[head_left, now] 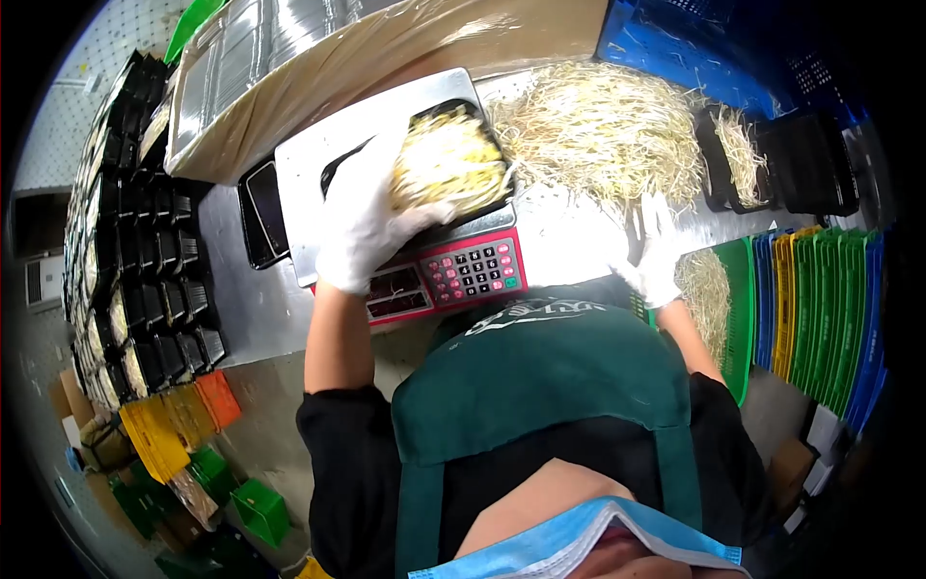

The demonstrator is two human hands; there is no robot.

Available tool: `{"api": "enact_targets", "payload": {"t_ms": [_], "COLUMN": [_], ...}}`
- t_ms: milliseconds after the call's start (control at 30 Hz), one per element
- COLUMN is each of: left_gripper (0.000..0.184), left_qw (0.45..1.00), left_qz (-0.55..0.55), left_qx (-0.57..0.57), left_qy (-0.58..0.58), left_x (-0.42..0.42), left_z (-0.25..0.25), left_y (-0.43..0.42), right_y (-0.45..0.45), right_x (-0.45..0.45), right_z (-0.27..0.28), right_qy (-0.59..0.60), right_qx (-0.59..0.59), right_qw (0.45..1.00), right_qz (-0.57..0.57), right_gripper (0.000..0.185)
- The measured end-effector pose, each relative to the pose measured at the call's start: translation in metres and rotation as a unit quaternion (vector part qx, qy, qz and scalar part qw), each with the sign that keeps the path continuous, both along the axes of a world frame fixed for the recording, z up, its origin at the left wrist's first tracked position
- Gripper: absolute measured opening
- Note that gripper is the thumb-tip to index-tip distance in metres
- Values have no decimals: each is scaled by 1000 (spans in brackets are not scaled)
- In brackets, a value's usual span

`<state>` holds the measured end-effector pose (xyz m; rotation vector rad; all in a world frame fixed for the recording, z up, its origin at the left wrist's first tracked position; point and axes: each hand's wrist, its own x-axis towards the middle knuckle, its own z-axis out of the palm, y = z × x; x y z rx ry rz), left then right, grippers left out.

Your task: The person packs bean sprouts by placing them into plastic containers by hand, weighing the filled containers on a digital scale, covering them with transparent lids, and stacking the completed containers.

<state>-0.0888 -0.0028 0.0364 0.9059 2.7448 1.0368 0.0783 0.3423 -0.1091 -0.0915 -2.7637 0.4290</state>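
My left hand (362, 217), in a white glove, is over the left part of a black plastic tray (509, 183) of pale yellow bean sprouts (449, 164). Its thumb lies along the near side of the sprouts and its blurred fingers reach along the far side, cupping them. The tray sits on the metal pan of a red digital scale (473, 270). Also gloved, my right hand (656, 256) is at the near edge of a large heap of bean sprouts (598, 130). Its thumb and fingers are apart, with nothing visible between them.
Stacked black trays (154, 241) stand at the left, near an empty black tray (265, 212). A plastic-wrapped carton (415, 43) lines the back beside a blue crate (675, 58). At the right are another sprout tray (743, 159), a green basket (738, 318) and upright coloured crates (820, 309).
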Motion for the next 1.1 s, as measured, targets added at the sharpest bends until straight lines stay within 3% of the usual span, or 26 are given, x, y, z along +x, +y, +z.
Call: {"api": "enact_targets", "payload": {"t_ms": [33, 100, 167, 200, 233, 267, 300, 333, 367, 400, 467, 533, 600, 633, 700, 733, 800, 867, 933, 1000, 1100], "left_gripper": [87, 91, 103, 91, 80, 85, 95, 91, 86, 81, 77, 64, 77, 85, 80, 79, 81, 83, 85, 89, 89], "left_qw": [996, 995, 998, 997, 988, 969, 973, 967, 941, 904, 953, 968, 973, 961, 978, 985, 993, 995, 999, 997, 984], "left_qz": [-6, 14, 44, 71, 93, 127, 118, 197, 216, 234, 218, 128, 35, -5, 31, 6, -21, -34, 26, 31, 58], "left_qx": [-52, -73, -46, 35, 118, 210, 191, 159, 260, 356, 204, 215, 154, 130, 19, 35, 36, 29, -26, -70, -90], "left_qy": [75, 61, -5, -21, -31, -30, 48, 13, -4, -17, 56, 13, 167, 246, 205, 170, 114, 94, -31, 24, 144], "left_x": [0, 9, 19, 29, 40, 49, 49, 60, 62, 61, 56, 41, 25, 17, 20, 14, 5, 4, 7, 8, 14], "left_z": [2, 8, 20, 22, 24, 13, 1, -6, -8, -9, 8, 15, -9, -20, -22, -24, -26, -24, -8, -3, -8], "left_y": [6, 12, 8, -3, -13, -28, -51, -73, -80, -87, -99, -82, -47, -30, -10, -4, 0, 3, 6, 7, 9], "right_y": [-5, -4, 10, 17, 23, 24, 17, 8, -8, -32, -65, -94, -119, -137, -159, -164, -167, -161, -154, -149, -99], "right_x": [-4, -18, -25, -28, -21, -15, -17, -21, -32, -46, -74, -110, -143, -152, -159, -161, -168, -165, -166, -179, -268], "right_z": [-2, 2, -6, -8, -8, -4, 2, 5, 21, 40, 76, 99, 133, 136, 136, 128, 121, 139, 165, 193, 182], "right_qy": [28, 101, 204, 258, 226, 194, 203, 208, 220, 221, 185, 154, 95, 67, -19, -78, 96, 41, -13, 39, 175], "right_qx": [-54, -166, -259, -300, -185, -64, -82, -102, -129, -306, -409, -433, -229, -189, -115, -82, 18, -16, -67, -27, 96], "right_qw": [998, 980, 942, 915, 952, 972, 972, 972, 967, 926, 889, 868, 921, 928, 937, 936, 897, 910, 914, 913, 940], "right_qz": [-13, -40, -66, -73, -96, -117, -82, -48, -16, 23, 94, 189, 300, 313, 330, 332, 431, 412, 400, 406, 276], "right_gripper": [100, 96, 93, 92, 92, 92, 92, 93, 94, 93, 92, 88, 81, 73, 63, 60, 51, 51, 51, 54, 66]}}
